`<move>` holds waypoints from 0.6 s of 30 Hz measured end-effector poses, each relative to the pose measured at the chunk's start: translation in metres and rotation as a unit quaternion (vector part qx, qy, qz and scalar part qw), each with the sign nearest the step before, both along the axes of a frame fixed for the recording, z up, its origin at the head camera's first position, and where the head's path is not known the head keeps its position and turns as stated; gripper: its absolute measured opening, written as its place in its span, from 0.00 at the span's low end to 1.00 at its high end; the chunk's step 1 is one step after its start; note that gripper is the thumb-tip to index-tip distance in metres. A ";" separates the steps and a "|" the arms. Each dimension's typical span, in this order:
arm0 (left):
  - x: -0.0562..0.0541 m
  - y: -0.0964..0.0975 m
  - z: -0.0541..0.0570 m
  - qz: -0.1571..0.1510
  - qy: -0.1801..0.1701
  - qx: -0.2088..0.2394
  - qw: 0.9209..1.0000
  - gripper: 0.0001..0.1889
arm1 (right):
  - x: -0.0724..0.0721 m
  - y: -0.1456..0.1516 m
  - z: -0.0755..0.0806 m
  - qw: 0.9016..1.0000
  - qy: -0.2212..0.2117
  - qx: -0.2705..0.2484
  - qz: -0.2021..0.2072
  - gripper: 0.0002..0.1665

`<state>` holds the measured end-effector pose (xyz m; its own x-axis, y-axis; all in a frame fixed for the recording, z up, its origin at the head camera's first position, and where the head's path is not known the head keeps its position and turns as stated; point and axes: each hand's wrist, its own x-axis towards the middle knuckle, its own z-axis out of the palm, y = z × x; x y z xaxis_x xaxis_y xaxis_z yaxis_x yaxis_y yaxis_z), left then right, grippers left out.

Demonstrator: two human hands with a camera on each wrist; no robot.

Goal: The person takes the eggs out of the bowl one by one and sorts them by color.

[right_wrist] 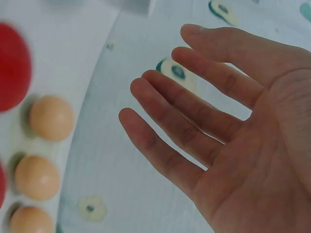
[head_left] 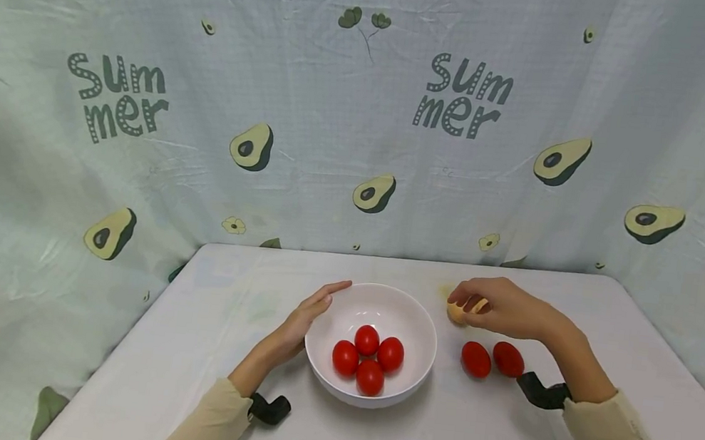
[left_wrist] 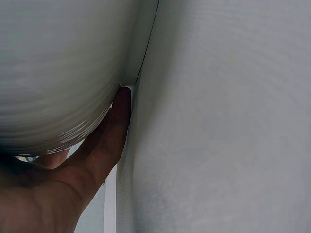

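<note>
A white bowl (head_left: 377,296) stands in the middle of the table, with several smooth red egg-shaped pieces (head_left: 370,377) grouped inside it. My left hand (head_left: 301,320) rests along the bowl's left side, its fingers stretched along the outer wall; in the left wrist view the fingers (left_wrist: 114,128) lie against the bowl's side (left_wrist: 58,73). To the right of the bowl, my right hand (head_left: 507,308) hovers over brown eggs (head_left: 456,313), partly hiding them. The right wrist view shows its fingers spread and holding nothing, with several eggs (right_wrist: 37,177) off to the left.
Two more red egg-shaped pieces (head_left: 476,360) lie on the white table (head_left: 239,316), just nearer than the right hand. A cloth printed with avocados (head_left: 304,193) hangs behind the table and down its sides. Black straps (head_left: 544,392) circle both wrists.
</note>
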<state>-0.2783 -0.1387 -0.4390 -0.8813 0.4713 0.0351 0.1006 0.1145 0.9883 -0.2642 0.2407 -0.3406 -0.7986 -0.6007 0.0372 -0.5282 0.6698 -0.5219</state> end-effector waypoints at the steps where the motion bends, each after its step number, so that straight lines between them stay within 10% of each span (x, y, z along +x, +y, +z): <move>1: 0.000 0.000 0.000 0.002 0.001 0.000 1.000 0.26 | -0.002 -0.005 0.002 1.000 0.004 0.003 0.005 0.15; 18: 0.001 0.000 0.002 -0.002 -0.005 0.003 1.000 0.27 | -0.019 -0.089 0.021 0.996 -0.018 0.022 0.086 0.17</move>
<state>-0.2768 -0.1387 -0.4372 -0.8796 0.4747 0.0295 0.0918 0.1085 0.9899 -0.2831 0.1520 -0.3200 -0.6842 -0.7291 -0.0184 -0.6188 0.5936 -0.5145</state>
